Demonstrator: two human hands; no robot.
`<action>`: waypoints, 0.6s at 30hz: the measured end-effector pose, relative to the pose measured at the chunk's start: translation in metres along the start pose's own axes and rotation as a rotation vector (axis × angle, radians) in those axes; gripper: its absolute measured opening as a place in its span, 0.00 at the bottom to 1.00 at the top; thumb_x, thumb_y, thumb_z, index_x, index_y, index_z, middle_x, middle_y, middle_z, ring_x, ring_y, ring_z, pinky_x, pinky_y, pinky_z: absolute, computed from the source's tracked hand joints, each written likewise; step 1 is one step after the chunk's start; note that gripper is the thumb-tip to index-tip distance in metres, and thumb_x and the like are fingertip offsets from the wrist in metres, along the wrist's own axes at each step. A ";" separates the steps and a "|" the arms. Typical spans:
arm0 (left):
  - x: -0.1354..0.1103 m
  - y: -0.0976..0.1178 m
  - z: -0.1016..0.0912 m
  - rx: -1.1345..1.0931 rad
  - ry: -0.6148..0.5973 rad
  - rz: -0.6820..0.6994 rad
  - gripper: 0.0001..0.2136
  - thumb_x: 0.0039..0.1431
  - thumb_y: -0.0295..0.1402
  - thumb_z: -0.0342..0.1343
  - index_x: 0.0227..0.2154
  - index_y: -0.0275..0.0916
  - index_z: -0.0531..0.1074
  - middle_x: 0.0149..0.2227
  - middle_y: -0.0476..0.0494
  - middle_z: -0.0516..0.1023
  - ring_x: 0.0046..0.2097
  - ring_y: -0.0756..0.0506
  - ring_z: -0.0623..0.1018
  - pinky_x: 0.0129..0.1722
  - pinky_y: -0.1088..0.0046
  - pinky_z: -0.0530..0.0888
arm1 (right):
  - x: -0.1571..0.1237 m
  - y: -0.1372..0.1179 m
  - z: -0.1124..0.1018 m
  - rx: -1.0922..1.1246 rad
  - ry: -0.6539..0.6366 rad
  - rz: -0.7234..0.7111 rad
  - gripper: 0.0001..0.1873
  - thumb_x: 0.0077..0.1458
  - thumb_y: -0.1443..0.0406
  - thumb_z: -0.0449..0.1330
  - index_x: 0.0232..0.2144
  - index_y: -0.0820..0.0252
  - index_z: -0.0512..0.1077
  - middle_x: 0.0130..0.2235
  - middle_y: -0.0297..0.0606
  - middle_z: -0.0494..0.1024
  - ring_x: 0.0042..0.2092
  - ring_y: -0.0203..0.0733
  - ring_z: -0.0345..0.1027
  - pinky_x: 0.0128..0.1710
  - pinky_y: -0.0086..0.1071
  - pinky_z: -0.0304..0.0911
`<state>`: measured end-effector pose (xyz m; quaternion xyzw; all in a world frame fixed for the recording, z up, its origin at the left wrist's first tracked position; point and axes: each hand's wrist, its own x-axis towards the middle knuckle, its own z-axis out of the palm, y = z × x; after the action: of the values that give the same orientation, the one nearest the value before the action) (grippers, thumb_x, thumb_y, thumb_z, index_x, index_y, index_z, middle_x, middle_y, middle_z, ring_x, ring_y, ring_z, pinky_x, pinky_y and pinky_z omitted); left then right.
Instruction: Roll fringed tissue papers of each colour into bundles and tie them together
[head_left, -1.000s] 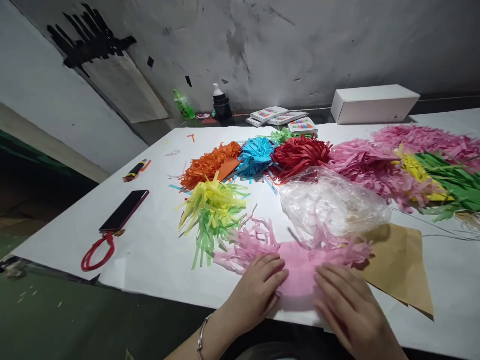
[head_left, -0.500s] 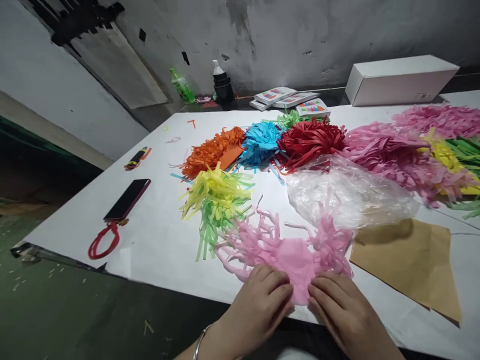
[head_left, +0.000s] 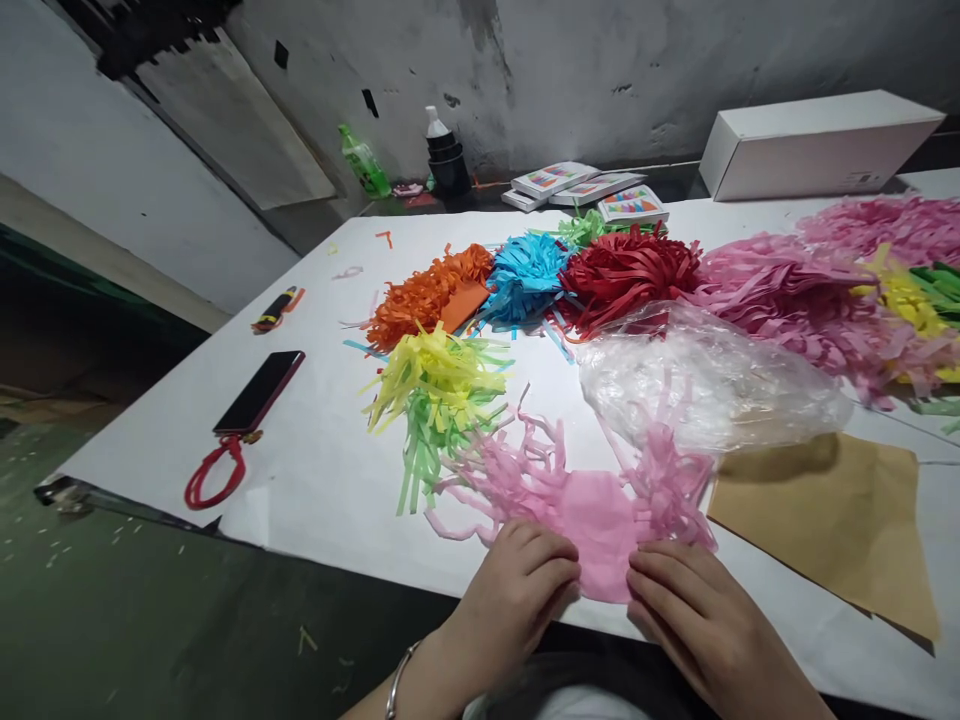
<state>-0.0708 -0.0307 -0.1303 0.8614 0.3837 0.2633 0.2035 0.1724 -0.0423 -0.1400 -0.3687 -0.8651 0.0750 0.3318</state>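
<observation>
A pink fringed tissue paper piece (head_left: 592,500) lies at the near edge of the white table (head_left: 315,470), its cut strips spreading left and right. My left hand (head_left: 517,590) pinches its lower left edge with curled fingers. My right hand (head_left: 690,610) presses and grips the lower right edge, fingers bent over the paper. A silver bracelet (head_left: 397,680) is on my left wrist.
A yellow and green fringe bundle (head_left: 435,390), orange (head_left: 427,290), blue (head_left: 525,275), red (head_left: 630,275) and pink (head_left: 787,300) fringe piles lie beyond. A clear plastic bag (head_left: 697,380) and brown paper (head_left: 832,520) sit right. A phone with red strap (head_left: 259,392), white box (head_left: 817,140), bottles (head_left: 446,160) at back.
Both hands slid toward each other along the pink paper, gathering its middle narrower so the fringe bunches upward. The view shifted slightly left and down.
</observation>
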 end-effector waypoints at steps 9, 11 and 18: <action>0.001 -0.004 0.001 -0.088 0.015 -0.073 0.04 0.67 0.26 0.53 0.39 0.39 0.72 0.38 0.45 0.79 0.40 0.46 0.74 0.42 0.67 0.68 | 0.002 0.000 -0.003 0.052 -0.011 -0.006 0.09 0.62 0.72 0.56 0.41 0.62 0.76 0.41 0.44 0.81 0.46 0.44 0.75 0.49 0.37 0.72; 0.001 -0.003 0.001 -0.099 -0.001 -0.100 0.04 0.67 0.26 0.53 0.38 0.39 0.72 0.38 0.46 0.79 0.40 0.46 0.74 0.42 0.67 0.67 | 0.002 0.001 -0.004 0.047 -0.010 -0.009 0.10 0.62 0.72 0.56 0.41 0.62 0.76 0.41 0.43 0.81 0.46 0.44 0.75 0.49 0.38 0.72; 0.000 -0.005 0.002 -0.122 -0.001 -0.108 0.05 0.67 0.27 0.52 0.38 0.40 0.72 0.38 0.45 0.79 0.40 0.45 0.73 0.42 0.66 0.66 | -0.005 0.006 -0.008 0.042 -0.082 -0.020 0.10 0.63 0.71 0.55 0.42 0.61 0.75 0.45 0.47 0.81 0.50 0.45 0.74 0.50 0.38 0.72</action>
<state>-0.0730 -0.0277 -0.1346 0.8256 0.4129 0.2744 0.2695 0.1833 -0.0420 -0.1387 -0.3495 -0.8799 0.1049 0.3044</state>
